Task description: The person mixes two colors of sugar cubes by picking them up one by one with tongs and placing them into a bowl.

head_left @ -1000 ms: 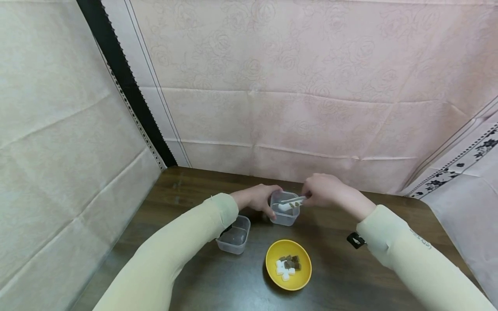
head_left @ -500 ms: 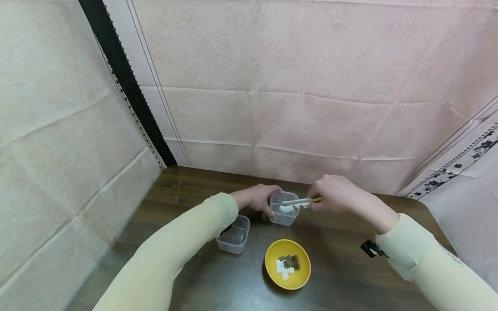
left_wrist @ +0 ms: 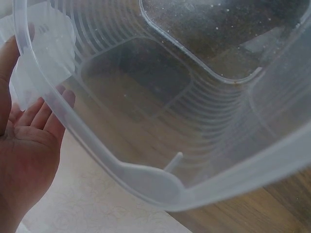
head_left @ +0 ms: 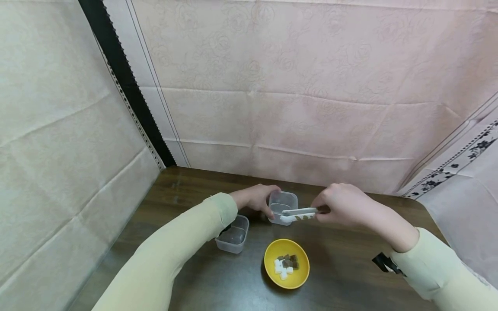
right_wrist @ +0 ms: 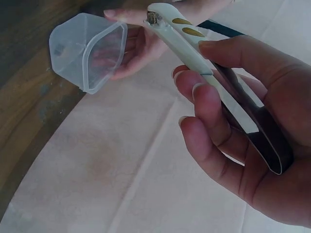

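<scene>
My left hand [head_left: 258, 198] grips a small clear plastic container [head_left: 283, 198], thumb on its near side and fingers on the far side. In the right wrist view the same container [right_wrist: 73, 48] shows beyond the tongs. My right hand [head_left: 344, 203] holds a pair of small tongs [head_left: 301, 214] with white, gold-patterned tips and a metal handle. Between those tips sits a little brown piece [right_wrist: 154, 18]. The tips overlap the container's near right rim in the head view. Below, a yellow bowl [head_left: 286, 246] holds several white cubes [head_left: 278, 266] and brown cubes [head_left: 292, 260].
A second clear plastic container [head_left: 230, 247] stands under the left wrist, and its wall fills most of the left wrist view. The dark wooden table [head_left: 218, 280] ends at a pale cloth [head_left: 311, 121] hung behind it, with more cloth at both sides.
My right hand has drawn back to the right and towards me, taking the tongs from over the container to its near right rim. The left hand keeps its hold.
</scene>
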Tool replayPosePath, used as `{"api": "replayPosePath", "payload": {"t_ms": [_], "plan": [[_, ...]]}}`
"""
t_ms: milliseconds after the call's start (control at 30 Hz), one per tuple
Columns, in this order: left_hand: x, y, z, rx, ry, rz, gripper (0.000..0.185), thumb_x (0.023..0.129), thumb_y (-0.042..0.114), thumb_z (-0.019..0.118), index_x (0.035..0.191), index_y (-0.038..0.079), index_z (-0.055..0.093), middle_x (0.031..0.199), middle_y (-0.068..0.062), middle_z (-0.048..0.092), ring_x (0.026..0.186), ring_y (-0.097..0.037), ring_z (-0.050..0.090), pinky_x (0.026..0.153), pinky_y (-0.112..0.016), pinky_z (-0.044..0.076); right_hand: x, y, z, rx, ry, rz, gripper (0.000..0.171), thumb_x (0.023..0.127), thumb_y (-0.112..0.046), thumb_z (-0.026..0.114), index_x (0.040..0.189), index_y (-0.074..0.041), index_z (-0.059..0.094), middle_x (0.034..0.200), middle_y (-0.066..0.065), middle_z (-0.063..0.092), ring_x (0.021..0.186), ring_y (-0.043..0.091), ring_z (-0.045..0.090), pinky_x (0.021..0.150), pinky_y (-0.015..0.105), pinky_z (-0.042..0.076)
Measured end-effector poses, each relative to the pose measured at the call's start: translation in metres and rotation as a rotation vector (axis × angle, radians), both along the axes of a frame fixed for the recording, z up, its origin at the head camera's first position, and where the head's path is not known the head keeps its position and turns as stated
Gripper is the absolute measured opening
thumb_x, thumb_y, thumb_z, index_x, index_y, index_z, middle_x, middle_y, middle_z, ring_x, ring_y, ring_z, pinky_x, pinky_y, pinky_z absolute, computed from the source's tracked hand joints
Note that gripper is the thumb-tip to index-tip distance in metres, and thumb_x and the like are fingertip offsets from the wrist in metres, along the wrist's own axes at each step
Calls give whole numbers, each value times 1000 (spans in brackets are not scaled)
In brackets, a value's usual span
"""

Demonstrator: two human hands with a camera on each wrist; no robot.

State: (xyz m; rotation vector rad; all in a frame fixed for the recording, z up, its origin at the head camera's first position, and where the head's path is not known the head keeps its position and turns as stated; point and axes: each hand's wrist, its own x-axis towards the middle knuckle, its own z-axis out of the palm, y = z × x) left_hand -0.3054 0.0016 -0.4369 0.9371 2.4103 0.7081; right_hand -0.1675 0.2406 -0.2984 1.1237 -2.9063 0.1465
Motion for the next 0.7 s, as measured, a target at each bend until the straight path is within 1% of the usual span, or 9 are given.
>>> {"api": "replayPosePath", "payload": {"t_ms": [233,367,567,700], "plan": [[-1,-1,-2,-1,16,-6,88,79,22,98,153,14,51,133,-8,67,110,-18,61,103,-34,53,7,-1,-3,30,10,59,29,83,-12,79,68,-30,62,62,-21,41,59,-3,34,51,22,27],[0,0,-1,5,14,-6,87,80,22,98,152,13,51,132,-7,67,110,-17,61,103,-34,53,11,-3,-5,36,-22,75,30,83,-14,80,67,-31,61,61,-21,40,58,-3,33,51,21,25],[0,0,2,4,15,-14,87,79,22,98,152,13,51,134,-8,67,112,-18,61,105,-35,52,19,-6,-10,54,-62,114,34,80,-11,79,64,-29,56,61,-20,36,57,-3,31,50,21,23],[-1,0,1,-4,23,-24,88,80,23,97,154,13,50,136,-8,66,114,-18,61,106,-35,51,24,-8,-13,80,-88,117,33,78,-11,80,63,-29,56,60,-20,34,57,-3,30,50,20,23]]}}
